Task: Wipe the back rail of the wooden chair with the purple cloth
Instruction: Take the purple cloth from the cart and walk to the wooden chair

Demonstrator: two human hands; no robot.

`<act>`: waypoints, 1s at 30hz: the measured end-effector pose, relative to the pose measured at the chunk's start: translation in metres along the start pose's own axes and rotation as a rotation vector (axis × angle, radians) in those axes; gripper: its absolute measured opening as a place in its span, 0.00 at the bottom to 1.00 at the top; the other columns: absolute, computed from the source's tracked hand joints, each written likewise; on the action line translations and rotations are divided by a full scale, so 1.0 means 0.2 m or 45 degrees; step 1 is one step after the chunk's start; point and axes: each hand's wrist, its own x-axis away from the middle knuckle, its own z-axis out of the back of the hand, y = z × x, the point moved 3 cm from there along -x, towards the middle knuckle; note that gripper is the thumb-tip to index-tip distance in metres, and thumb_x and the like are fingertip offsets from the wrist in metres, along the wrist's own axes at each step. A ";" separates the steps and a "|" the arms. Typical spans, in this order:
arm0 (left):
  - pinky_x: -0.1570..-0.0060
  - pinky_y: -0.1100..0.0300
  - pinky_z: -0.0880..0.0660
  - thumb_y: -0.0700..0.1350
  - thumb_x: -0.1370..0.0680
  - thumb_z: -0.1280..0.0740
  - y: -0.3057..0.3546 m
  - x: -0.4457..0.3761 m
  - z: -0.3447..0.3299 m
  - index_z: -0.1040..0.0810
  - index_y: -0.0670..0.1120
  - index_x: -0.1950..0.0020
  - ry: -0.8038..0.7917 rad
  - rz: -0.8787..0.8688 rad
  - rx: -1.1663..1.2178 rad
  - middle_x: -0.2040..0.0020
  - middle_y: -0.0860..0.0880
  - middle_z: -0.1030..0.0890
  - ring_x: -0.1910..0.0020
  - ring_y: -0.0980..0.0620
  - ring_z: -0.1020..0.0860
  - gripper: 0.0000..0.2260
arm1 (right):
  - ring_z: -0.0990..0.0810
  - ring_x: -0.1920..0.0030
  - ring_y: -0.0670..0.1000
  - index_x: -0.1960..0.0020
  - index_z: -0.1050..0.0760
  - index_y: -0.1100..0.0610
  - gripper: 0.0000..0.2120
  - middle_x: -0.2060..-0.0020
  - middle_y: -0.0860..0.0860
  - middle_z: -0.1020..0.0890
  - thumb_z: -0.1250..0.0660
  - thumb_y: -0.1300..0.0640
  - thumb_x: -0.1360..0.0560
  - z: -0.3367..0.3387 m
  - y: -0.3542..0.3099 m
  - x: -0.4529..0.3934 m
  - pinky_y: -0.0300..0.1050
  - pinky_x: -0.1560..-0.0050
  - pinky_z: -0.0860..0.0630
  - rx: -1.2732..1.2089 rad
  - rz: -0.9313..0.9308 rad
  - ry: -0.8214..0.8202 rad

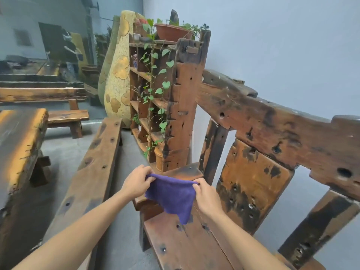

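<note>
Two bare forearms reach in from the bottom edge, and between them hangs the purple cloth (pixel 172 195), stretched out above the seat of the wooden chair (pixel 196 244). Fingers and thumb of the left hand (pixel 136 181) pinch the cloth's upper left corner, and the right hand (pixel 205 193) pinches the upper right corner the same way, so the top edge runs nearly taut from one to the other while the rest droops to a point just over the seat boards. Neither hand touches the chair. Beyond the cloth and to the right, the chair's broad back panel rises, and above it the back rail (pixel 272 121) slants across, dark-stained, pitted with holes and well apart from the cloth. Left of the chair a long wooden bench (pixel 95 160) runs away over the grey floor, with a heavy table (pixel 19 141) at the far left. Behind the chair stands a tall wooden shelf (pixel 155 106) draped with a trailing green vine, a brown flower pot (pixel 171 32) on top, and a large yellow stone (pixel 116 75) just beside it.
</note>
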 end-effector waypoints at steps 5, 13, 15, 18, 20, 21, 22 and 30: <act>0.49 0.51 0.23 0.49 0.22 0.30 -0.08 -0.63 0.14 0.17 0.54 0.51 0.196 -0.101 0.057 0.49 0.50 0.32 0.52 0.50 0.24 0.02 | 0.16 0.50 0.55 0.43 0.24 0.45 0.10 0.50 0.50 0.15 0.44 0.49 0.14 0.03 -0.20 -0.45 0.53 0.45 0.20 -0.047 -0.011 0.145; 0.58 0.53 0.26 0.48 0.19 0.34 0.01 -1.51 0.22 0.18 0.53 0.47 0.251 -0.311 0.065 0.47 0.51 0.32 0.54 0.46 0.21 0.06 | 0.14 0.63 0.48 0.45 0.23 0.44 0.10 0.59 0.48 0.14 0.43 0.52 0.15 0.12 -0.35 -1.20 0.56 0.51 0.17 -0.271 -0.038 0.447; 0.58 0.55 0.29 0.47 0.19 0.35 0.03 -1.72 0.21 0.18 0.52 0.46 0.249 -0.377 0.096 0.46 0.53 0.29 0.51 0.47 0.21 0.07 | 0.15 0.66 0.45 0.45 0.24 0.42 0.09 0.64 0.48 0.15 0.42 0.52 0.15 0.15 -0.35 -1.39 0.54 0.53 0.17 -0.286 -0.019 0.541; 0.55 0.55 0.28 0.47 0.18 0.38 0.07 -2.03 0.17 0.20 0.52 0.46 0.260 -0.468 0.128 0.46 0.54 0.24 0.48 0.49 0.21 0.07 | 0.18 0.69 0.42 0.47 0.25 0.40 0.09 0.68 0.47 0.17 0.42 0.52 0.15 0.19 -0.36 -1.66 0.50 0.57 0.22 -0.325 0.020 0.690; 0.52 0.52 0.26 0.45 0.17 0.39 0.11 -2.25 0.15 0.22 0.52 0.47 0.282 -0.521 0.199 0.49 0.54 0.22 0.48 0.48 0.21 0.07 | 0.18 0.70 0.45 0.49 0.26 0.37 0.12 0.68 0.47 0.17 0.43 0.53 0.15 0.22 -0.39 -1.87 0.51 0.57 0.21 -0.427 0.025 0.783; 0.50 0.50 0.25 0.44 0.17 0.40 0.12 -2.32 0.14 0.23 0.52 0.48 0.262 -0.533 0.248 0.50 0.53 0.21 0.49 0.47 0.21 0.07 | 0.18 0.71 0.47 0.51 0.27 0.36 0.14 0.69 0.48 0.18 0.43 0.54 0.15 0.24 -0.41 -1.93 0.52 0.57 0.20 -0.474 0.010 0.809; 0.49 0.50 0.25 0.44 0.17 0.40 0.16 -2.49 0.14 0.23 0.52 0.48 0.247 -0.561 0.271 0.50 0.53 0.21 0.49 0.47 0.21 0.07 | 0.19 0.71 0.48 0.51 0.27 0.36 0.15 0.69 0.48 0.18 0.43 0.55 0.15 0.27 -0.44 -2.08 0.53 0.57 0.20 -0.511 0.005 0.880; 0.48 0.51 0.24 0.44 0.16 0.41 0.41 -3.21 0.25 0.24 0.53 0.45 0.358 -0.705 0.537 0.47 0.55 0.20 0.50 0.52 0.22 0.07 | 0.17 0.68 0.47 0.47 0.25 0.37 0.14 0.57 0.54 0.16 0.42 0.56 0.14 0.62 -0.68 -2.64 0.36 0.68 0.22 -0.617 0.171 1.177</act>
